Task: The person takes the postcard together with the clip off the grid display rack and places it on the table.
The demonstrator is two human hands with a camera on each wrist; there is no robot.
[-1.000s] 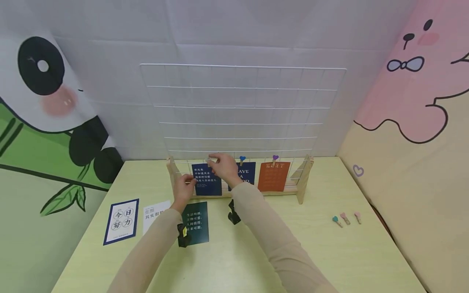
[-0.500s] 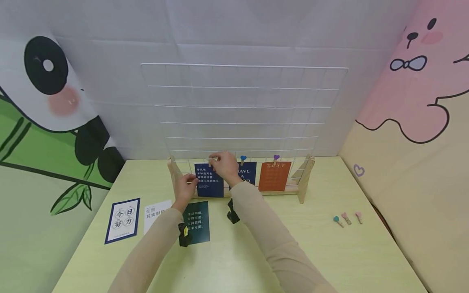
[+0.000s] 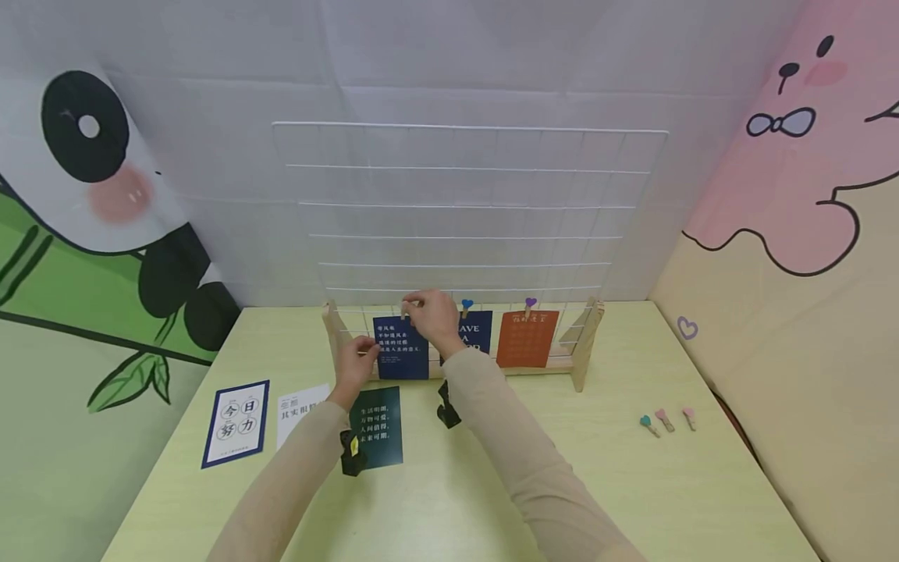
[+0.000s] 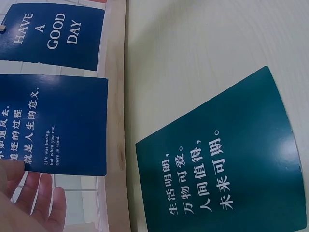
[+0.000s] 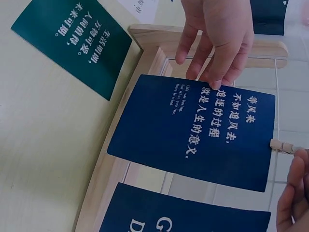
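A navy card (image 3: 403, 359) with white writing stands upright against the lower part of a white wire grid (image 3: 456, 236). My left hand (image 3: 353, 367) pinches its left edge between thumb and fingers. At the card's top edge, the fingertips of my right hand (image 3: 433, 320) pinch a small wooden clothespin (image 5: 279, 145); its tip meets the card beside a wire. How far it bites over the card I cannot tell. Right of this card hang a blue "HAVE A GOOD DAY" card (image 4: 58, 36), partly behind my right hand in the head view, and an orange card (image 3: 527, 339).
Wooden feet (image 3: 581, 347) carry the grid. Blue (image 3: 467, 304) and purple (image 3: 530, 303) heart clothespins hold the hung cards. On the table lie a blue-bordered card (image 3: 236, 424), a white card (image 3: 300, 406), a green card (image 3: 379, 425) and several heart clothespins (image 3: 663, 419) at right.
Both hands keep nearly the same places at the navy card's left and top edges. The head view has shifted slightly.
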